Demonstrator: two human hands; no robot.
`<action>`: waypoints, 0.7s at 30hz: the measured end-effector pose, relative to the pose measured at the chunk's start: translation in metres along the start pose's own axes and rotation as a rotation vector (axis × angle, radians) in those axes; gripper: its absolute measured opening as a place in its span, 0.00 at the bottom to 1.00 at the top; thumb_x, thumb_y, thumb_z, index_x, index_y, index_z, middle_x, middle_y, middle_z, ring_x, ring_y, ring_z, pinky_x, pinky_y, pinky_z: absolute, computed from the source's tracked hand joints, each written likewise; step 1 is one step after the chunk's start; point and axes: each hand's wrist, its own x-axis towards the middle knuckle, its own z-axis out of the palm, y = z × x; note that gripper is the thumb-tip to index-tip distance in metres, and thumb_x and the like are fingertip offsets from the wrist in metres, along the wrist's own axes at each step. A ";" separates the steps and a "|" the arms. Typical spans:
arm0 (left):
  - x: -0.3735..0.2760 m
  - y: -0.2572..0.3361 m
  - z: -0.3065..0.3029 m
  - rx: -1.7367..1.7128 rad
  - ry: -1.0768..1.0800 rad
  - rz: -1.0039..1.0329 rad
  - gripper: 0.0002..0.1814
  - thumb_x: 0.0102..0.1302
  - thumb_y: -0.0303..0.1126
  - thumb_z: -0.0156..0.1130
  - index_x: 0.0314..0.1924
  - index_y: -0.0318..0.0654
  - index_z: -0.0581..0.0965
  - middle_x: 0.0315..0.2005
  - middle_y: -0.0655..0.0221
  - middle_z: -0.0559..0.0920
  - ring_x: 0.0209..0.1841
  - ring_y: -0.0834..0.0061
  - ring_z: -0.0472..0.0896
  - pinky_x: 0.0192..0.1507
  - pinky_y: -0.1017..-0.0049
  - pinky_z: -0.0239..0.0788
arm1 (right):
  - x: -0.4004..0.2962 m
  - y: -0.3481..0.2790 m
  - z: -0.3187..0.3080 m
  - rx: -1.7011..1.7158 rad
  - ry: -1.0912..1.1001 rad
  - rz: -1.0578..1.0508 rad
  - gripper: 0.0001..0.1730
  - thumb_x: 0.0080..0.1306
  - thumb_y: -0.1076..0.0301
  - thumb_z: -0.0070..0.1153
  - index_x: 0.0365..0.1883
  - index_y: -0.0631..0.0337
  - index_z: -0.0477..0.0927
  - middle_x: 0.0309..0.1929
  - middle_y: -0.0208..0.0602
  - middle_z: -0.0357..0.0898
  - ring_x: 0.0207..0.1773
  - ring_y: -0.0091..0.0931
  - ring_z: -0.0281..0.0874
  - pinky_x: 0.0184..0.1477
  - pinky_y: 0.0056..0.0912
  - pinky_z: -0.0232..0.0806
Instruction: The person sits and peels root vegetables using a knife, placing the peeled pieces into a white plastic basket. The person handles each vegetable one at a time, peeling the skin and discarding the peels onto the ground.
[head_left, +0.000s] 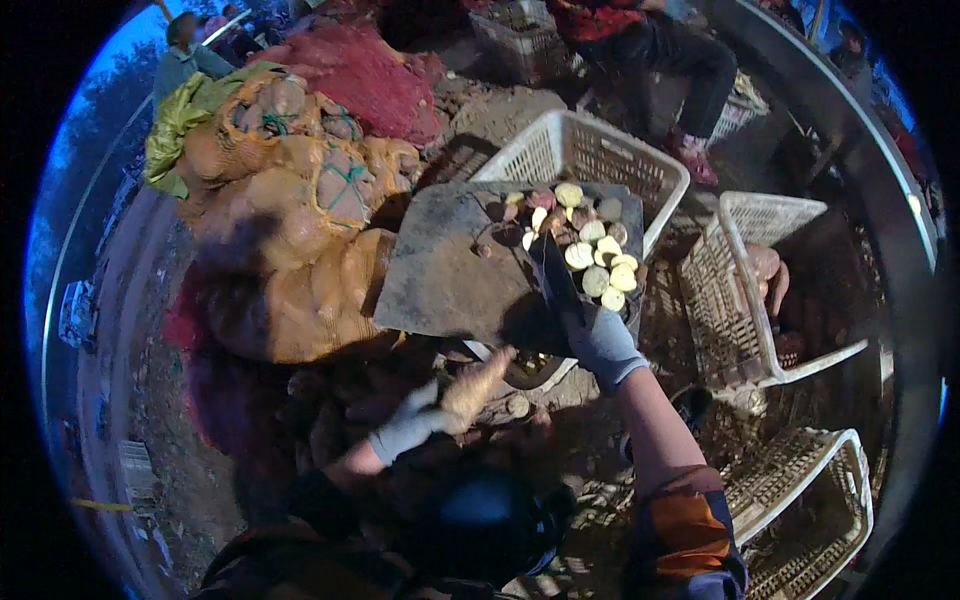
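Note:
My left hand (412, 424), in a grey glove, grips a tan root tuber (477, 386), blurred, just off the near edge of a dirty board (457, 262). Gloved in grey too, my right hand (609, 346) holds a broad dark-bladed knife (556, 281) over the board's right part. Pale round slices (596, 280) and reddish end pieces (541, 199) lie in a pile beyond and to the right of the blade. My right fingers hide the knife's handle.
Orange mesh sacks of tubers (300, 292) and a red mesh sack (367, 75) lie at the left. A plastic crate (622, 150) stands behind the board; another crate (720, 300) with tubers and an overturned-looking crate (795, 487) are at the right. A seated person (660, 67) is beyond.

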 end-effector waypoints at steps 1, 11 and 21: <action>0.009 0.022 -0.009 -0.058 0.045 0.009 0.28 0.54 0.30 0.59 0.57 0.35 0.68 0.44 0.71 0.76 0.43 0.79 0.74 0.45 0.79 0.67 | 0.003 0.002 0.001 0.047 0.030 -0.077 0.18 0.63 0.56 0.44 0.37 0.61 0.78 0.32 0.54 0.78 0.37 0.49 0.76 0.41 0.49 0.69; 0.104 0.055 -0.031 0.616 0.062 -0.138 0.31 0.56 0.35 0.60 0.59 0.31 0.64 0.40 0.57 0.79 0.41 0.70 0.78 0.44 0.72 0.68 | -0.024 -0.042 -0.003 -0.330 0.124 0.040 0.14 0.63 0.60 0.44 0.29 0.60 0.76 0.24 0.49 0.78 0.29 0.44 0.78 0.31 0.46 0.71; 0.105 0.053 -0.042 0.820 -0.011 -0.004 0.34 0.51 0.32 0.57 0.60 0.34 0.63 0.45 0.46 0.76 0.47 0.55 0.76 0.48 0.67 0.67 | 0.033 -0.038 0.034 -0.482 -0.312 -0.114 0.14 0.56 0.65 0.46 0.32 0.60 0.82 0.36 0.49 0.80 0.42 0.41 0.80 0.42 0.41 0.71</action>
